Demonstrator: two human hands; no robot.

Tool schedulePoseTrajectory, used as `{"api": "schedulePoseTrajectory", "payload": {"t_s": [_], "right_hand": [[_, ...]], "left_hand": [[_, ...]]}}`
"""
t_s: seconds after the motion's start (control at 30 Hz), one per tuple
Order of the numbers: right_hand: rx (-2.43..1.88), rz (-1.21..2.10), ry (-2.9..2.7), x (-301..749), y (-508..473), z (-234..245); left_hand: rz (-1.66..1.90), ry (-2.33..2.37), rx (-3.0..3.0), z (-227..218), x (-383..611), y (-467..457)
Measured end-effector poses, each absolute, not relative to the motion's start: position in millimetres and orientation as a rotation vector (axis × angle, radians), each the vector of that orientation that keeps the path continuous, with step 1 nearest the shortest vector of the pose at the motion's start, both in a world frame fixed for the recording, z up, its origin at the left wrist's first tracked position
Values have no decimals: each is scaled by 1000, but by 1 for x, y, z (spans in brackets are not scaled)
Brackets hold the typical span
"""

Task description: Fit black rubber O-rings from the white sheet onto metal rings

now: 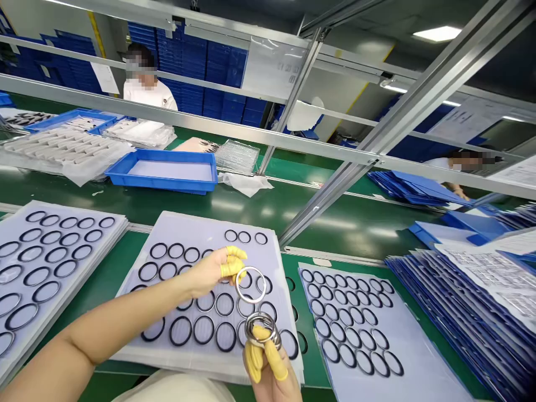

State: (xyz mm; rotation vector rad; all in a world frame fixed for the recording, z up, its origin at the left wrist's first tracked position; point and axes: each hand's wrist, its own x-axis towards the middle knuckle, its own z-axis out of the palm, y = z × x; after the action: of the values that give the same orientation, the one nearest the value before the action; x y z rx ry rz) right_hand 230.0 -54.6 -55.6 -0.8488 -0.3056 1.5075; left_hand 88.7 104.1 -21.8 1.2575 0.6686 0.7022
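Yellow finger cots cover the fingertips of both my hands. My left hand (228, 265) reaches in over the middle white sheet (196, 228), its fingers pinched on the edge of a single silvery ring (237, 287). Close below it, my right hand (270, 365) grips a small stack of similar metal rings (250, 330) between thumb and fingers. Rows of dark-rimmed rings (180, 331) lie flat on the sheet beneath, some hidden by my left forearm and hands. Three more rings sit at the sheet's far edge.
Ring-covered sheets lie left (113, 223) and right (419, 346). Stacked blue-edged trays (460, 318) stand far right. Beyond are a blue tray (163, 181) and a slanting metal frame post (322, 201). One person (148, 97) is across the bench, another person (439, 163) at right.
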Motion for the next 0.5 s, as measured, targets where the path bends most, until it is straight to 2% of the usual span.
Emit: {"api": "schedulePoseTrajectory", "payload": {"t_s": [0.13,0.5], "right_hand": [[-822,1527,-408,226,-51,-44],[-728,1551,-423,229,-56,-40]], "left_hand": [[623,515,958,3,87,78],[562,511,1042,14,85,60]]}}
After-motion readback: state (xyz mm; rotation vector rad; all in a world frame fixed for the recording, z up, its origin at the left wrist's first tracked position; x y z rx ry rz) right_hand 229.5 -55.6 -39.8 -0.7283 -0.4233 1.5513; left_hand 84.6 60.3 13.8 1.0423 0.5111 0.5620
